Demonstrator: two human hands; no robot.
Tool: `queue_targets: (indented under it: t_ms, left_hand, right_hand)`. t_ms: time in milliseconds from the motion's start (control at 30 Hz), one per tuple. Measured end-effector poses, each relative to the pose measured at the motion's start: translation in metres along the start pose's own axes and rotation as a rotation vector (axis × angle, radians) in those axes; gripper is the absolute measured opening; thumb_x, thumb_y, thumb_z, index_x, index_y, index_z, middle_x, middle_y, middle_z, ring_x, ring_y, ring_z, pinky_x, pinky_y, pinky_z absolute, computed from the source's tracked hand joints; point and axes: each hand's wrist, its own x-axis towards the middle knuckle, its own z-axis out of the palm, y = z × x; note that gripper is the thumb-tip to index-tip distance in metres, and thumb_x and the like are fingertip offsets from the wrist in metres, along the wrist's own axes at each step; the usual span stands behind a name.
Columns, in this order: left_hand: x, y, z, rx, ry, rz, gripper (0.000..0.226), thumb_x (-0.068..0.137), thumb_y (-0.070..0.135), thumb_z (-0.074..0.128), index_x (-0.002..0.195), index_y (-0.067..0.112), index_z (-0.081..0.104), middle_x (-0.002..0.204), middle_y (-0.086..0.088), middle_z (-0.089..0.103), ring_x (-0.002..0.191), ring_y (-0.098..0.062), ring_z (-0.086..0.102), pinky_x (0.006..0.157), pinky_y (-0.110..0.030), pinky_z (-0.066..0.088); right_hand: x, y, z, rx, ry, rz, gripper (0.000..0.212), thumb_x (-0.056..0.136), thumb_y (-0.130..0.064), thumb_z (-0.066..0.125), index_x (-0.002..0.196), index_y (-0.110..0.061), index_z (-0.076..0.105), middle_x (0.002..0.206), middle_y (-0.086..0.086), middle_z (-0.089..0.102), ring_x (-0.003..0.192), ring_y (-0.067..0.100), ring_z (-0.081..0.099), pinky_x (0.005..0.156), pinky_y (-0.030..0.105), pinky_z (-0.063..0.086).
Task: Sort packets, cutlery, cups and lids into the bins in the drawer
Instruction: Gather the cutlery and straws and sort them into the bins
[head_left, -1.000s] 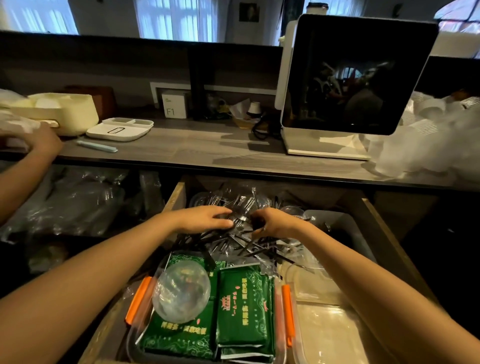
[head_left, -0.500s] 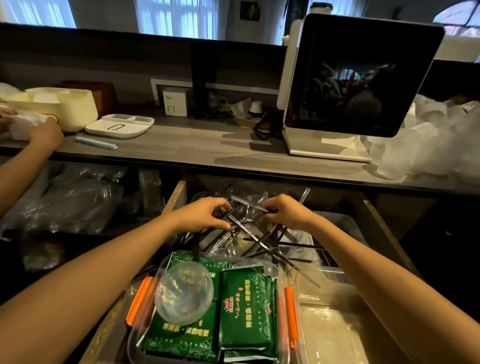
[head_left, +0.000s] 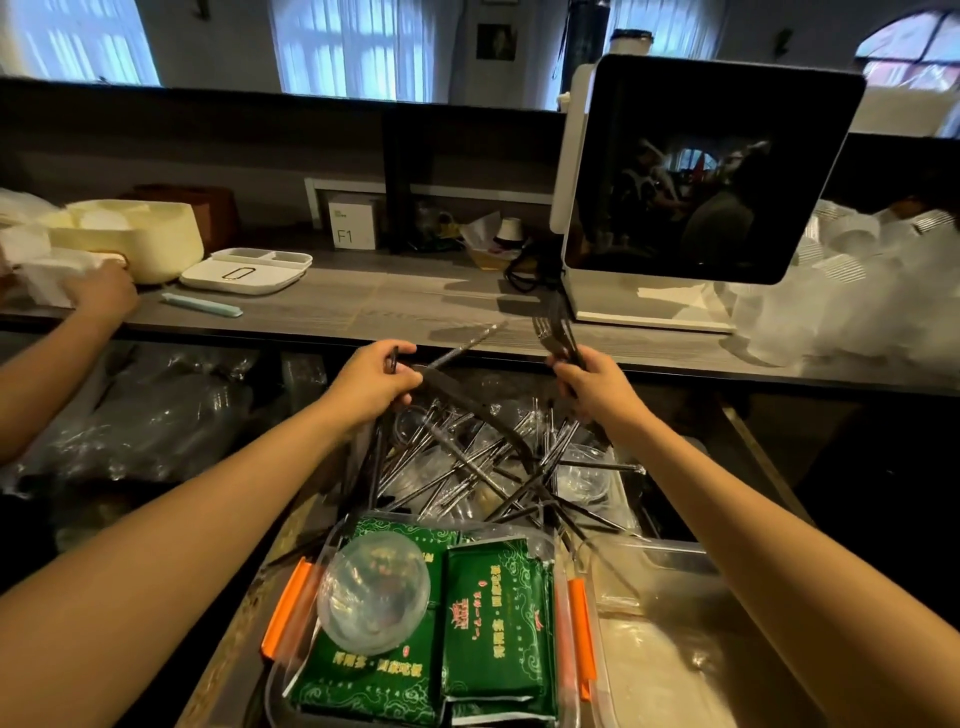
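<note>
Grey wooden counter (head_left: 332, 306), dark back panel (head_left: 208, 145) — bright curtained windows (head_left: 353, 47) behind

We're behind a café or takeaway service bench (head_left: 415, 306): a point-of-sale screen (head_left: 711, 171) up top, bagged disposable cups (head_left: 857, 291) beside it, a drawer (head_left: 769, 467) of wrapped plastic cutlery (head_left: 467, 457) below.
</note>
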Motion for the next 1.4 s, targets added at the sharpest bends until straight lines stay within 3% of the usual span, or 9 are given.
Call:
queue_targets:
  t_ms: [233,433,633,733,900,1033,1133,1233,1400]
  left_hand:
    - [-0.003,0.016,0.011,0.044,0.02,-0.027,0.024,0.1,0.002,0.048,0.113,0.013,0.065,0.085,-0.003,0.059,0.044,0.002,0.05,0.052,-0.011,0.042]
    - [-0.014,0.034,0.017,-0.172,0.028,-0.017,0.02,0.104,0.008,0.045,0.109,0.012,0.063,0.079,0.001,0.06,0.063,-0.009,0.064,0.061,-0.018,0.049]
    - [-0.019,0.051,0.017,-0.342,0.014,-0.07,0.015,0.105,0.009,0.043,0.111,0.009,0.057,0.077,-0.003,0.06,0.058,-0.012,0.06,0.063,-0.026,0.054]
    - [-0.023,0.052,0.022,-0.352,-0.021,-0.094,0.016,0.106,0.011,0.041,0.105,0.014,0.057,0.078,-0.003,0.056,0.052,-0.009,0.051,0.053,-0.025,0.051]
    - [-0.026,0.053,0.033,-0.213,0.008,-0.058,0.019,0.106,0.013,0.039,0.115,0.012,0.055,0.074,-0.001,0.05,0.05,-0.008,0.038,0.048,-0.022,0.035]
    - [-0.03,0.062,0.035,-0.277,0.062,-0.003,0.02,0.106,0.013,0.04,0.118,0.011,0.055,0.073,0.0,0.051,0.054,-0.008,0.042,0.052,-0.021,0.037]
    - [-0.028,0.065,0.037,-0.218,0.073,-0.032,0.017,0.106,0.012,0.041,0.117,0.012,0.052,0.078,-0.002,0.057,0.065,-0.013,0.058,0.059,-0.022,0.047]
    - [-0.028,0.054,0.04,-0.097,0.046,-0.093,0.016,0.105,0.007,0.042,0.117,0.01,0.052,0.078,-0.005,0.061,0.064,-0.016,0.062,0.05,-0.018,0.046]
    - [-0.023,0.016,0.038,-0.03,-0.009,-0.22,0.022,0.105,0.007,0.041,0.121,0.006,0.057,0.075,-0.006,0.058,0.056,-0.014,0.058,0.046,-0.02,0.046]
  right_hand:
    - [-0.023,0.029,0.011,-0.294,-0.214,0.265,0.019,0.084,-0.027,0.074,0.093,-0.01,0.07,0.065,-0.002,0.053,0.048,0.005,0.041,0.043,0.017,0.035]
    - [-0.031,0.035,0.026,-0.329,-0.275,0.311,0.01,0.084,-0.018,0.073,0.085,-0.019,0.063,0.074,-0.005,0.06,0.047,0.001,0.047,0.041,0.012,0.035]
    - [-0.031,0.015,0.014,-0.053,-0.042,0.08,0.003,0.09,-0.016,0.066,0.091,-0.013,0.065,0.081,0.004,0.071,0.067,0.01,0.065,0.056,0.016,0.048]
    - [-0.03,-0.004,0.002,0.038,0.105,-0.09,0.005,0.095,-0.018,0.059,0.094,-0.018,0.064,0.081,0.004,0.069,0.075,0.016,0.067,0.071,0.033,0.055]
    - [-0.027,-0.042,-0.021,0.188,0.234,-0.269,0.016,0.103,-0.024,0.045,0.098,-0.02,0.06,0.065,0.0,0.05,0.056,0.015,0.052,0.056,0.03,0.049]
    - [-0.034,-0.053,-0.027,0.207,0.13,-0.202,0.015,0.102,-0.024,0.048,0.094,-0.014,0.056,0.057,-0.001,0.044,0.044,0.015,0.039,0.04,0.028,0.037]
    - [-0.04,-0.039,-0.021,0.064,-0.062,-0.01,0.02,0.092,-0.029,0.063,0.091,-0.01,0.058,0.06,-0.003,0.047,0.045,0.01,0.039,0.041,0.021,0.034]
    - [-0.043,-0.019,-0.005,-0.052,-0.174,0.138,0.026,0.091,-0.032,0.065,0.092,-0.006,0.062,0.065,0.0,0.049,0.047,0.008,0.042,0.045,0.021,0.039]
    - [-0.033,0.007,0.015,-0.329,-0.233,0.106,0.008,0.084,-0.023,0.074,0.083,-0.015,0.071,0.063,-0.003,0.057,0.05,0.005,0.046,0.048,0.02,0.038]
